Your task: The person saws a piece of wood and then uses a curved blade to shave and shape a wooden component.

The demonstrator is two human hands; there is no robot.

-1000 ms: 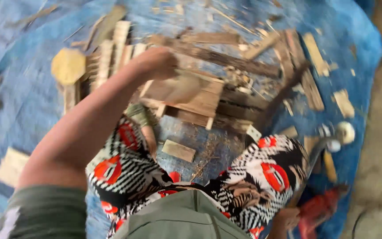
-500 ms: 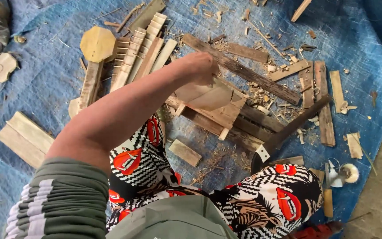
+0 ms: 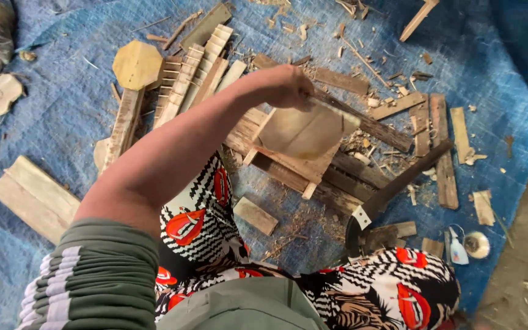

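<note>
My left hand (image 3: 283, 85) reaches out over a heap of wood and grips the top edge of a flat pale wooden piece (image 3: 308, 131). The piece is held tilted above a small stack of boards (image 3: 288, 162). My right hand is out of sight. A dark long-bladed chopping tool (image 3: 398, 183) lies on the tarp to the right of the stack, near my patterned knee (image 3: 392, 287).
A blue tarp (image 3: 62, 110) covers the ground. Notched pale slats (image 3: 197, 73) and an octagonal wooden piece (image 3: 137, 63) lie at the upper left. Planks (image 3: 35, 197), a small block (image 3: 255, 215), strips (image 3: 442, 150), wood chips, a small bottle (image 3: 458, 247) and a round lid (image 3: 476, 244) lie around.
My left hand keeps hold of the flat wooden piece and has moved a little to the right and up over the stack. The view has tilted and steadied.
</note>
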